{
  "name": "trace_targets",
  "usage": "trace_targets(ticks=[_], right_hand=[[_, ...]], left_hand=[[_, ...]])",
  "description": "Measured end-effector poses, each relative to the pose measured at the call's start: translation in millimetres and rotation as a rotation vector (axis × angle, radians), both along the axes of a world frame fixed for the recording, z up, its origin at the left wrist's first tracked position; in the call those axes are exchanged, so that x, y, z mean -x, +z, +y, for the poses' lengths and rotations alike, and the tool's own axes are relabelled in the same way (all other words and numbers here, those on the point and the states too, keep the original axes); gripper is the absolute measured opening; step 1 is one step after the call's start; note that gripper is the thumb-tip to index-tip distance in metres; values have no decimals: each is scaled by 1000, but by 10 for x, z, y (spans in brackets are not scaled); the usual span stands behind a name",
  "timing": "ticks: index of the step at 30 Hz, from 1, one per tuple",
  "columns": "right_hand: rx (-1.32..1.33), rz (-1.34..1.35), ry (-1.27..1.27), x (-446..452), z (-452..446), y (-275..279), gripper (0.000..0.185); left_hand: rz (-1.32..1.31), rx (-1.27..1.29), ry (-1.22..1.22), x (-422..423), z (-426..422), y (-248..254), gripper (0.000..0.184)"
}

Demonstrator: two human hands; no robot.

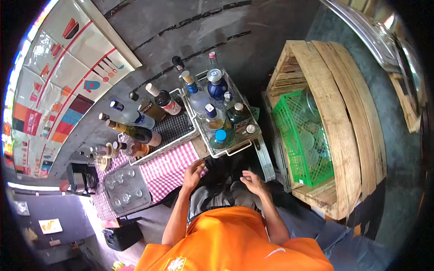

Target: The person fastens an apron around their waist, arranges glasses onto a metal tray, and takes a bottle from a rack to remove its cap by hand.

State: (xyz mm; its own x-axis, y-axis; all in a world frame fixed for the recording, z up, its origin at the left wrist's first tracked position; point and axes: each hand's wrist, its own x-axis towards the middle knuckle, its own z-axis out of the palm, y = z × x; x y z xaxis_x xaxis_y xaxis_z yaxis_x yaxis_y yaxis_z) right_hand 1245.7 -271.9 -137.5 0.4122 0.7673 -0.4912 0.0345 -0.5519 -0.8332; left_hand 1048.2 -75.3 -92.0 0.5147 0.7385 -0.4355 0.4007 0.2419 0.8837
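My left hand [193,175] hovers at the front edge of the red-and-white checked cloth [168,162], its fingers stretched out and nothing in them. Lower right of the bottles, my right hand [253,182] is held up, fingers loosely apart and also bare. Between and beyond both hands stands a white wire basket [240,150] packed with several bottles, among them one with a bright blue cap [220,136] and a round dark blue bottle [217,86]. Neither hand touches a bottle. To its left, a second wire basket [165,155] holds several more bottles, including a dark one with a red-and-white label [171,105].
A grey tray [143,202] of small glasses lies on the cloth at left. On the right, a wooden crate [346,135] surrounds a green plastic crate [298,156] with glassware. A black bag-like object [121,235] sits lower left. A dark wall [153,27] rises behind the bottles.
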Motion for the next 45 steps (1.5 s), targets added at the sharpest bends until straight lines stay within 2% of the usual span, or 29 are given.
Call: trace_targets(ticks=[8,11,12,14,15,17,20,23,24,26,28,30,32,33,36,37,39,40,43,45], right_hand=[[-124,20,144,-447,307,352,43],[-167,23,120,-541,472,765,26],[-165,18,130,-581,502,821,26],[-229,47,203,-650,586,951,29],[-306,77,195,-667,627,1033,23],[-331,132,203,-696,703,1251,20],[-355,187,233,-732,830,1583,16],[-493,290,189,-772,960,1671,15],[-500,273,195,-803,1011,1713,15],[-536,255,149,-852,1139,1784,15],[-562,156,123,-924,1318,1847,15],[-594,68,91,-1008,1533,1878,18],[-658,26,58,-1083,1788,1884,24],[-737,28,64,-1125,1925,1860,30],[-655,-240,37,-1237,2290,1798,52],[-652,-248,50,-1253,2383,1778,52],[-619,-441,-8,-1195,2566,1774,69],[-581,-449,-3,-1189,2641,1784,79],[-537,-649,53,-1240,2876,1646,83],[-509,-668,79,-1243,2992,1633,84]], left_hand=[[73,-46,54,-285,87,135,45],[59,11,47,-376,157,80,60],[53,13,58,-407,173,94,60],[275,50,-40,-483,240,157,64],[270,53,-36,-484,253,100,64],[278,-175,-117,-480,286,-118,69],[121,-293,-80,-504,316,-307,77],[107,-177,-109,-511,368,-241,79],[99,-178,-105,-514,382,-264,79],[138,-419,-164,-516,413,-351,82],[142,-464,-192,-523,440,-460,83],[146,-508,-217,-543,435,-385,85],[274,-477,-288,-581,431,-189,85],[280,-509,-280,-583,426,-178,86],[401,-373,-321,-591,443,-85,86],[434,-434,-322,-589,436,-100,86],[418,-425,-308,-593,435,-96,86],[413,-418,-307,-578,426,-98,85],[401,-477,-288,-535,422,-200,84],[382,-482,-302,-537,439,-190,83]])
